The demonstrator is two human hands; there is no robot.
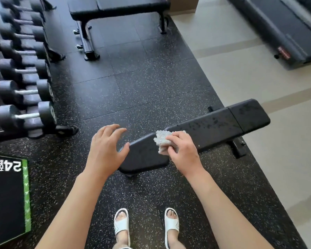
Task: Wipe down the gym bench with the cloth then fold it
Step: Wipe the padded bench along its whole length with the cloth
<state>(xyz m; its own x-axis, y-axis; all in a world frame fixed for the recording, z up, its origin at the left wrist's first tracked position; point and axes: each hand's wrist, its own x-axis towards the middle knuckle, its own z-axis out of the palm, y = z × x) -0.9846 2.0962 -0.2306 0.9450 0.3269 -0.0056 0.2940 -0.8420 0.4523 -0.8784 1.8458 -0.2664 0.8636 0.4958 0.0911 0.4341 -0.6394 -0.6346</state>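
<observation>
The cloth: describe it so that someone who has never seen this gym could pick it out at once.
Find the nearer black bench, lying across the speckled rubber floor in front of the person's feet. On its padded top, near the close end, the right hand clutches the cloth. It is the only pale grey, nubbly, bunched-up thing on the dark padding.

Bare forearms without sleeves, bare hands (104,151), and white open-toed slide sandals (122,224).
</observation>
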